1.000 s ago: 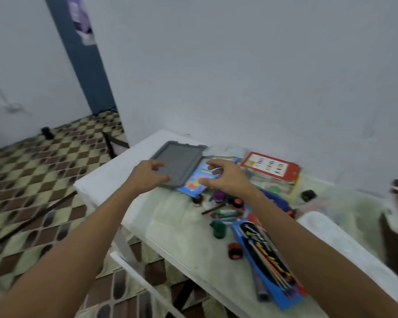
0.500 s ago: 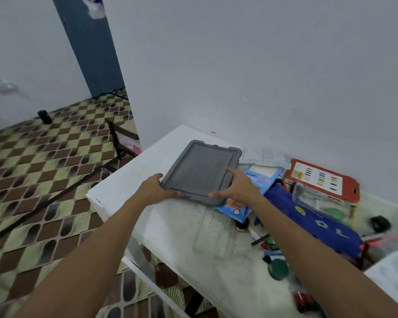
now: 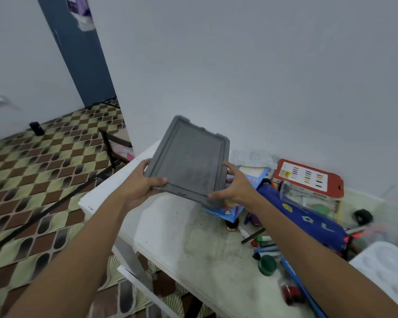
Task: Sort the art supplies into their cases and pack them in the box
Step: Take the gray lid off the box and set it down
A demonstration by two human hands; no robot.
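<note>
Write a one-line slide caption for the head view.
Both hands, left and right, grip a flat grey plastic lid above a white table strewn with art supplies.

A white table (image 3: 170, 228), its top stained and speckled, stands against the wall, and the things on it crowd its right side. There lie a blue booklet (image 3: 251, 177), a red-lidded case (image 3: 308, 177), a dark blue pouch (image 3: 306, 216), a green cap (image 3: 267, 265), a black cap (image 3: 363, 216) and loose markers (image 3: 265, 244). At the right edge sits a white palette (image 3: 386, 269), near a red pot (image 3: 290, 292).
</note>
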